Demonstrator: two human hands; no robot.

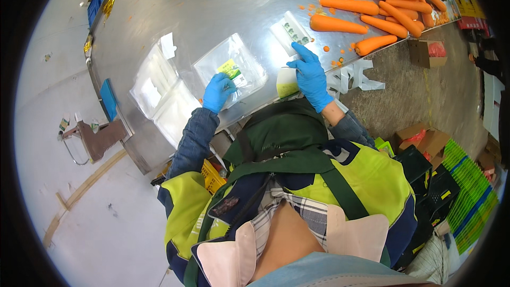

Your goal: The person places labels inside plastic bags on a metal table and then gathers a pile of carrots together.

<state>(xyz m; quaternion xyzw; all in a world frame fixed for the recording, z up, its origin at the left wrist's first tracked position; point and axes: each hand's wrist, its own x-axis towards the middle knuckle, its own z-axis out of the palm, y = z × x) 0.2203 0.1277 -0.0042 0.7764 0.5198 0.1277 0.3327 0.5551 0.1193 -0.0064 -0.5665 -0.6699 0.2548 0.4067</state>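
Note:
My left hand, in a blue glove, has its curled fingertips on a yellow, green and white label. That label lies on a stack of clear plastic bags on the metal table. Whether the fingers pinch the label or only press it cannot be told. My right hand, also blue-gloved, has its fingers apart. Its index fingertip touches the lower edge of a pale strip with green prints. Beside its palm, at the table's front edge, a yellow-green printed label piece hangs down.
Many peeled carrots are heaped at the right, with orange scraps around them. More clear bags lie to the left. White plastic carrier bags hang by the front edge. Cardboard boxes and black crates stand on the floor.

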